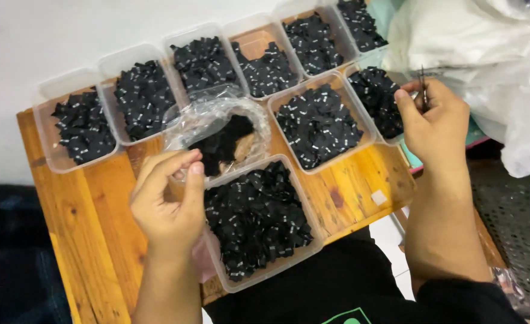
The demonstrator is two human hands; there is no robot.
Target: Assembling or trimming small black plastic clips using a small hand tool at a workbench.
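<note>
The left hand (167, 201), fingers pinched nearly shut on the edge of a clear bag (217, 129), holds it above the near tray (259, 225). The right hand (434, 117) grips tweezers (422, 84) over the right tray (378, 102). If the bag tips, its black pieces may spill onto the worktop (90, 210).

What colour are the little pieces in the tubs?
Black pieces with small white marks, clearest in the head view.
</note>
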